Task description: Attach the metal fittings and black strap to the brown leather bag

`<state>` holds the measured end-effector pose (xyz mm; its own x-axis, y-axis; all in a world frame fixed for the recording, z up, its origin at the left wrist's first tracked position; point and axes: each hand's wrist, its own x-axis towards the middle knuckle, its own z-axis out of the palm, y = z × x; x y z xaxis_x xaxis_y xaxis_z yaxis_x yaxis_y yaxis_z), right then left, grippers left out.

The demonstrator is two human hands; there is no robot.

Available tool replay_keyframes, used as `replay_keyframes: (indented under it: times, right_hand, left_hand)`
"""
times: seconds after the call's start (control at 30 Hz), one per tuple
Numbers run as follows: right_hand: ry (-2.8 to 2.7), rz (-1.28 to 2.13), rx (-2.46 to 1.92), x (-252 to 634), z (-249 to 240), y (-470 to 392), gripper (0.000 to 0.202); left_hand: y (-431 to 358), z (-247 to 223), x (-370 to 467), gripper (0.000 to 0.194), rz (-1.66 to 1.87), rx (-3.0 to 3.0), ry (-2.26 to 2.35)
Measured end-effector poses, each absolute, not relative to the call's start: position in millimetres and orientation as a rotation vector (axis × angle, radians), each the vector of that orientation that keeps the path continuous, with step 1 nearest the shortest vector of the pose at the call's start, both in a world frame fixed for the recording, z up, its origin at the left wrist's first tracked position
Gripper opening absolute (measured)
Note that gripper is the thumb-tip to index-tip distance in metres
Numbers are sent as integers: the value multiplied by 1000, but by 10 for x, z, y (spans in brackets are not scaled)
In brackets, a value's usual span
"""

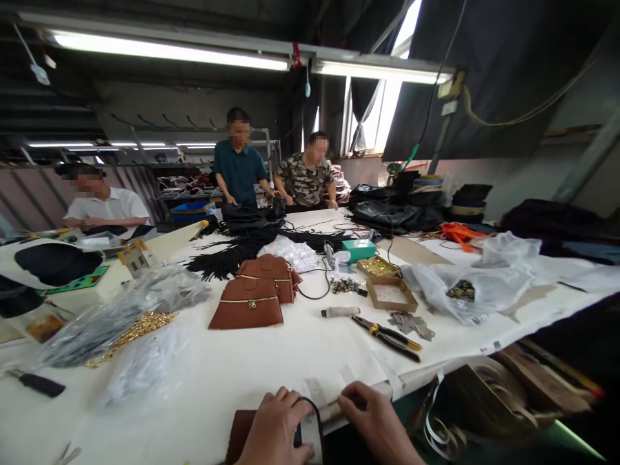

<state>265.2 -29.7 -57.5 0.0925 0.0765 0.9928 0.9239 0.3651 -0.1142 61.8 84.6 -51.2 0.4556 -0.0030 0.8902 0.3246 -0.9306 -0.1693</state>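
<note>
My left hand (278, 426) is at the front edge of the table, its fingers bent over a brown leather piece (239, 429). Beside those fingers is a pale item with a curved black rim (314, 423), partly covered by the hand. To the right, my right hand (372, 420) is at the table edge with curled fingers; whatever they hold, if anything, is hidden. Ahead of it lie yellow-and-black pliers (387, 337) and a tool with a wrapped pale handle (341, 312). Stacked brown leather bag panels with zippers (252, 303) lie farther in.
Gold chain (138, 332) and plastic bags (145, 374) lie left, near a dark-handled tool (41, 382). Small open boxes (392, 294), metal plates (411, 325) and a clear bag (475, 290) are right. Black fringed material (232, 248) lies farther back, before two standing people; another sits left.
</note>
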Motion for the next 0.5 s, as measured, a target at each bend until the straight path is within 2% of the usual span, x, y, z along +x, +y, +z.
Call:
replay_keyframes:
  times: [0.07, 0.2, 0.3, 0.4, 0.5]
  right_hand:
    - [-1222, -932, -993, 2789, -377, -664, 47]
    - [-836, -1162, -1069, 3392, 141, -1379, 39]
    - [-627, -1173, -1184, 3947, 465, -1824, 42]
    - [-564, -1151, -1345, 4410, 649, -2087, 59]
    - [-610, -1162, -1428, 4708, 711, -2168, 52]
  left_hand:
    - [828, -525, 615, 45, -1469, -2405, -278]
    - [791, -530, 591, 45, -1423, -2441, -333]
    - [787, -519, 590, 45, -1406, -2457, -371]
    - [806, -516, 609, 43, -1421, -2482, -386]
    - [843, -523, 629, 42, -1460, -2479, -363]
